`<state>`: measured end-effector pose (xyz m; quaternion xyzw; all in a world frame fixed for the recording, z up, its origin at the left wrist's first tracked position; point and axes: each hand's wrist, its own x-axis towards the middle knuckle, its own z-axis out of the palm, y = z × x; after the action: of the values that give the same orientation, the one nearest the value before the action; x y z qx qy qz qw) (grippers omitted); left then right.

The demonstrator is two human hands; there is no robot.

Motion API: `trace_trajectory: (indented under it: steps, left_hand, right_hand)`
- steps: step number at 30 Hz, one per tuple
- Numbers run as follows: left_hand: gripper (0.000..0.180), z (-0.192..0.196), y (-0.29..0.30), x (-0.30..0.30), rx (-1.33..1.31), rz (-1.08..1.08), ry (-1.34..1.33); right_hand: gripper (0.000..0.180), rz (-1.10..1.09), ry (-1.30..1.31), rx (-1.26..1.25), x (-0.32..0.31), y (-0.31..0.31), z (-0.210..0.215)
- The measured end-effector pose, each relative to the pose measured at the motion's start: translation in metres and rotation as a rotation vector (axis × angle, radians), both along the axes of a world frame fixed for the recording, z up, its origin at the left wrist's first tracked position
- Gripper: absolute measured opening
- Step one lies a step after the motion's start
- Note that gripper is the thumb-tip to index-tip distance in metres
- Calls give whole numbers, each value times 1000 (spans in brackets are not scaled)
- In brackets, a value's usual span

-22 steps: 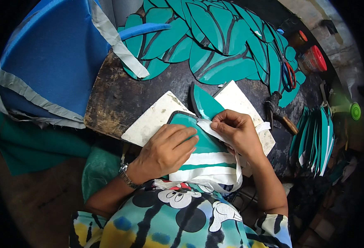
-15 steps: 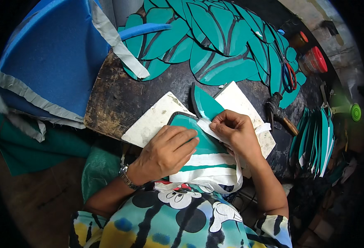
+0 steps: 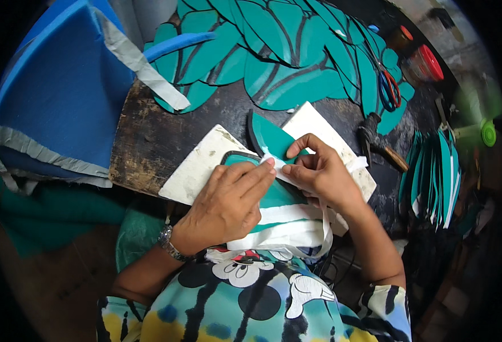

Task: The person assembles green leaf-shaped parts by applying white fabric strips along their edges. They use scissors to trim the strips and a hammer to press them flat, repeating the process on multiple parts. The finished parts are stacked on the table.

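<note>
Head | left hand [image 3: 228, 208] flat on teal leaf-shaped piece [image 3: 271, 191] | right hand [image 3: 319, 171] apparently pinching white strip [image 3: 279, 168]

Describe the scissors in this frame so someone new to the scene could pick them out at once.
Start at the big fan of teal leaf-shaped pieces spread across the far side of the dark worktable. Follow its right edge toward the red-lidded jar: the scissors lie closed on the teal pieces. Their red and blue handle loops set them apart from the dark, wooden-handled tool nearer the right hand.
</note>
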<state>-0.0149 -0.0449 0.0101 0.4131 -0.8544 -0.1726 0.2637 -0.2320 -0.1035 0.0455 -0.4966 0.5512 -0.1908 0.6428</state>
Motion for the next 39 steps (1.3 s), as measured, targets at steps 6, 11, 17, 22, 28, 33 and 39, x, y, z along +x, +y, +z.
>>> trace_trajectory:
  steps: [6, 11, 17, 22, 28, 33, 39]
  left_hand:
    - [58, 2, -2, -2, 12, 11, -45]
    - [65, 2, 0, -5, 23, 30, -101]
    - [67, 4, 2, -8, -4, 20, -228]
    - [64, 13, 2, -10, 7, -13, -301]
    - [53, 12, -1, -27, -157, -87, -322]
    - [42, 2, -8, -31, -153, -135, -107]
    - [44, -3, -8, -29, -132, -101, -94]
  right_hand:
    - [13, 29, -73, 72, -41, 8, 21]
    - [7, 49, 4, -39, -46, 33, 14]
    - [6, 43, 118, -3, -47, 38, 10]
    - [7, 85, 110, -92, -51, 38, -3]
    - [6, 97, 29, -112, -51, 33, -10]
    - [12, -123, -365, 268, -69, 23, 18]
    - [14, -16, -245, 171, -86, 38, 35]
